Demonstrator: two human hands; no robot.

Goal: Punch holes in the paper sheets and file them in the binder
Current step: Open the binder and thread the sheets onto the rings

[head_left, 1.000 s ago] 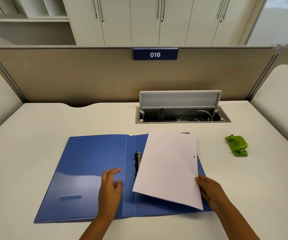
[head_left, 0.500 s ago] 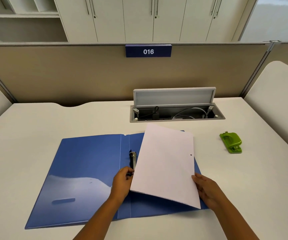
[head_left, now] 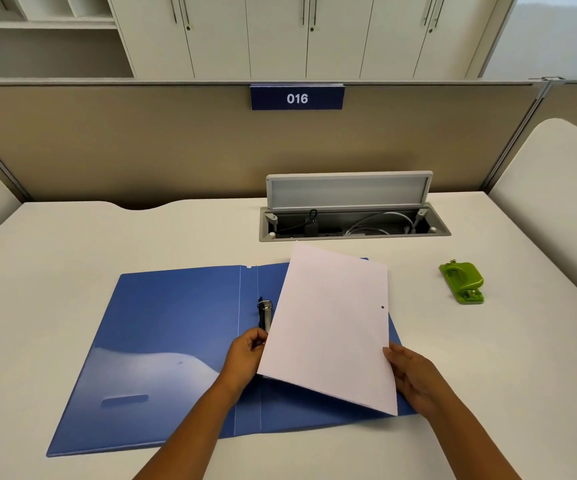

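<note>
Paper sheets [head_left: 332,323] tilted over the open blue binder [head_left: 176,341], long axis pointing away; right hand [head_left: 415,379] grasps their near edge, left hand [head_left: 245,355] pinches the binder's clip [head_left: 265,315].

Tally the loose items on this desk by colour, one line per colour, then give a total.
Blue: 1, the open binder
White: 1, the paper stack, with the right hand on its edge and the left hand at its other edge, by the clip
Green: 1, the hole punch
Total: 3
</note>
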